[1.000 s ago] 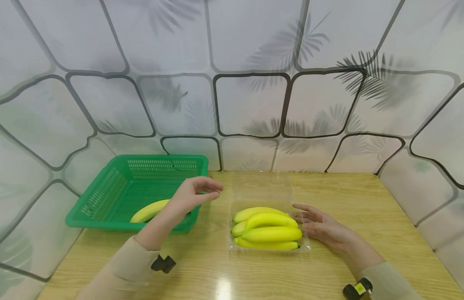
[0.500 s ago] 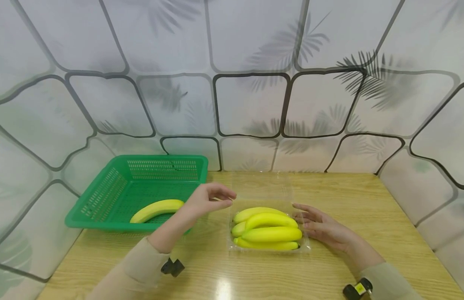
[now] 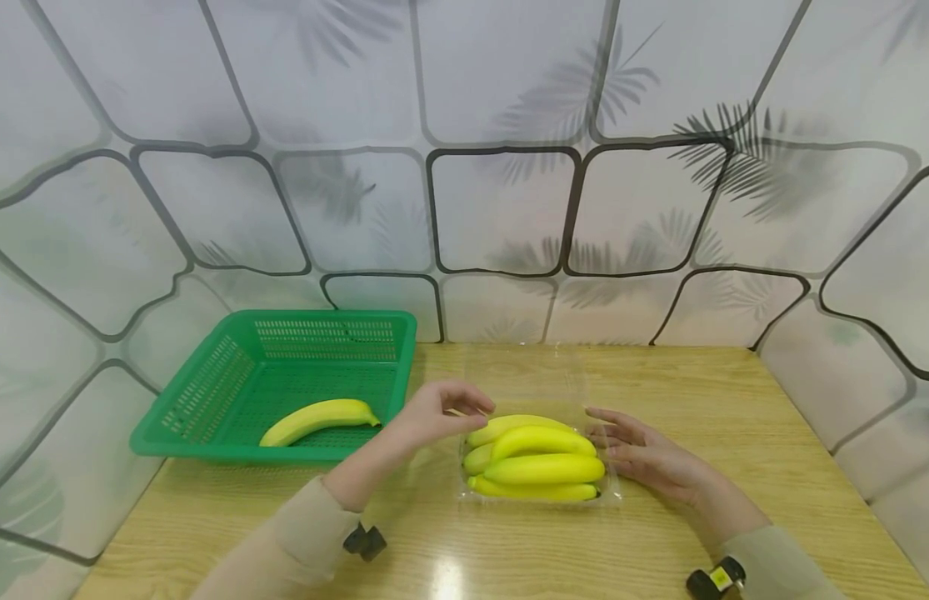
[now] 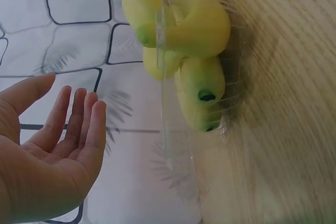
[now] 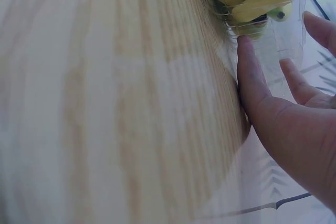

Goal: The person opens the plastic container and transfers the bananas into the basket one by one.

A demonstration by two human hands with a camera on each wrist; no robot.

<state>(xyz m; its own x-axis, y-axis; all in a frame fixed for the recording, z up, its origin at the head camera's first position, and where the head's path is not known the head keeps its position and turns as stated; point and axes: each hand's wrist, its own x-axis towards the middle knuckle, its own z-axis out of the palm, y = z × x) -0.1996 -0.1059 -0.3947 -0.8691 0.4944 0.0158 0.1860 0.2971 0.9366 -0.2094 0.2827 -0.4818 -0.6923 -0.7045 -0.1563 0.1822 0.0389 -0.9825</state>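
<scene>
A clear plastic clamshell box (image 3: 537, 502) holds several yellow bananas (image 3: 542, 467), and its lid (image 3: 524, 371) is folded back behind it. My left hand (image 3: 434, 412) hovers at the box's left rear corner, close to the rearmost banana, holding nothing. In the left wrist view, that hand's fingers (image 4: 93, 132) are loosely extended, apart from the box. My right hand (image 3: 651, 460) rests at the box's right side with its fingers extended; in the right wrist view, one fingertip (image 5: 245, 43) lies against the plastic wall.
To the left stands a green slotted plastic basket (image 3: 209, 451) with one banana (image 3: 317, 417) inside. Basket and box share a wood-grain table (image 3: 696, 375). A patterned wall covering (image 3: 501, 208) closes off the back and both sides.
My left hand has moved right, from over the basket's right edge to the box, uncovering the banana in the basket. My right hand has stayed where it was.
</scene>
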